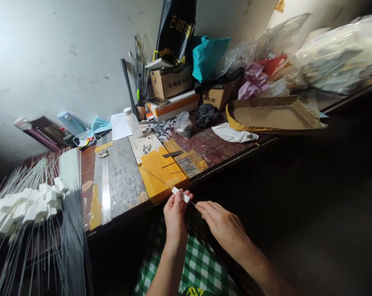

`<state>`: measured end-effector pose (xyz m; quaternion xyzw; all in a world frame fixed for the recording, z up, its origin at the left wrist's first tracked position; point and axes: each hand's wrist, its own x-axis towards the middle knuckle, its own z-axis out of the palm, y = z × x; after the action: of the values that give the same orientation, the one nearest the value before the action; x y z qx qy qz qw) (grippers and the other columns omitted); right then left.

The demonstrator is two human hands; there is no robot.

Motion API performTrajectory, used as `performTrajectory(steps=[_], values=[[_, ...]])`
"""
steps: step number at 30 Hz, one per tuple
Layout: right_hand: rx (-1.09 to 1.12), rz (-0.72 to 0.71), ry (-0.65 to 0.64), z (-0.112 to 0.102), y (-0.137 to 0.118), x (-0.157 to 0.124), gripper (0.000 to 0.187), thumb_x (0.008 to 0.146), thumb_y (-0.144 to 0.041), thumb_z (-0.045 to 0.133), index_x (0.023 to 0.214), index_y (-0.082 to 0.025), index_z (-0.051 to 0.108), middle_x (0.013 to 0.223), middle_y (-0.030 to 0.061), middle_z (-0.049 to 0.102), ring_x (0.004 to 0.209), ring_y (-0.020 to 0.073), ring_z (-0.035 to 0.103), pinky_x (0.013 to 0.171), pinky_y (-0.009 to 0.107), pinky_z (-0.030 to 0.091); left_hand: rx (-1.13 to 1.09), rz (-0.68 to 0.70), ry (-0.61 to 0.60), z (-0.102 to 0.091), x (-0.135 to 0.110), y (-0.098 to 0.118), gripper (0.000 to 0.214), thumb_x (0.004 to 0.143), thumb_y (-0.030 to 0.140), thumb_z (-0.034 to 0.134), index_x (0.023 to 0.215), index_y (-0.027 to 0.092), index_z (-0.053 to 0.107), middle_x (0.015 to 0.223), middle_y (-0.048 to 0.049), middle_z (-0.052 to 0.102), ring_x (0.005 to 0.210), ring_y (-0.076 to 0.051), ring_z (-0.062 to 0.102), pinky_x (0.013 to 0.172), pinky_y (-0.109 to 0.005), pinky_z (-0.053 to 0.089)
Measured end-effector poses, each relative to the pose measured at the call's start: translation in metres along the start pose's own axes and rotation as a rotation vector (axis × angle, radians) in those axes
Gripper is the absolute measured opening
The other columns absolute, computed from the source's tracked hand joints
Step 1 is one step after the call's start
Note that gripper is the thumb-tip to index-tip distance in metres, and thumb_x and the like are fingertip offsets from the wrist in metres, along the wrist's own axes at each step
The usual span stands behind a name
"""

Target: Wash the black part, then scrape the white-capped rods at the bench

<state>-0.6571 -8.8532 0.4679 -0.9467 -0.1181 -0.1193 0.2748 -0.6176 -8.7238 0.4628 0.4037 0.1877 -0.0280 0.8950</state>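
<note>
The left hand [175, 211] has its fingers clamped on a small white block [184, 197], held just off the front edge of the worktop [223, 152], near the middle of that edge. The right hand [219, 220] has thumb and forefinger pinched together on a thin rod [192, 203] at the block's near end; a dark line runs on from its far end over the yellow-taped board [163, 174], probably the same rod. The left grip looks meant to steady the block, while holding it clear of the edge seems to give the right hand room to move along the rod's line.

Loose rods [189, 156] lie beside the board towards the front edge, likely for easy reach. At the worktop's left end, a heap of white blocks [28, 205] has thin rods sticking out, some past the front edge, perhaps because they are too long to lie wholly on top. A metal ruler [106, 193] lies flat between heap and board, its near end close to the front edge
</note>
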Motion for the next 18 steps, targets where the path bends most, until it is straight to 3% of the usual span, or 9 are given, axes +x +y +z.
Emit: performTrajectory(steps=[5, 10, 18], values=[[-0.01, 0.0, 0.056, -0.008, 0.001, -0.002, 0.016, 0.099, -0.024, 0.047, 0.092, -0.024, 0.062, 0.087, 0.0003, 0.067, 0.082, 0.0174, 0.066, 0.067, 0.028, 0.052, -0.018, -0.018, -0.014, 0.0, -0.001, -0.001, 0.045, 0.066, 0.043, 0.086, 0.091, 0.009, 0.072, 0.086, -0.011, 0.076, 0.08, -0.022, 0.075, 0.081, -0.03, 0.056], [-0.011, -0.054, -0.008, -0.019, 0.0, -0.005, 0.024, 0.1, -0.023, 0.041, 0.096, -0.023, 0.064, 0.088, 0.0021, 0.07, 0.083, 0.0176, 0.068, 0.069, 0.028, 0.053, -0.021, -0.038, -0.042, -0.001, -0.005, -0.003, 0.045, 0.068, 0.043, 0.084, 0.092, 0.008, 0.071, 0.08, -0.0097, 0.075, 0.079, -0.022, 0.074, 0.084, -0.031, 0.055], [-0.054, -0.014, 0.044, -0.017, -0.003, -0.007, 0.021, 0.099, -0.027, 0.044, 0.089, -0.024, 0.062, 0.083, 0.0013, 0.069, 0.076, 0.0164, 0.068, 0.064, 0.027, 0.051, -0.024, -0.015, -0.024, -0.001, -0.005, 0.001, 0.043, 0.069, 0.042, 0.084, 0.091, 0.008, 0.072, 0.081, -0.0097, 0.075, 0.077, -0.02, 0.074, 0.091, -0.034, 0.054]])
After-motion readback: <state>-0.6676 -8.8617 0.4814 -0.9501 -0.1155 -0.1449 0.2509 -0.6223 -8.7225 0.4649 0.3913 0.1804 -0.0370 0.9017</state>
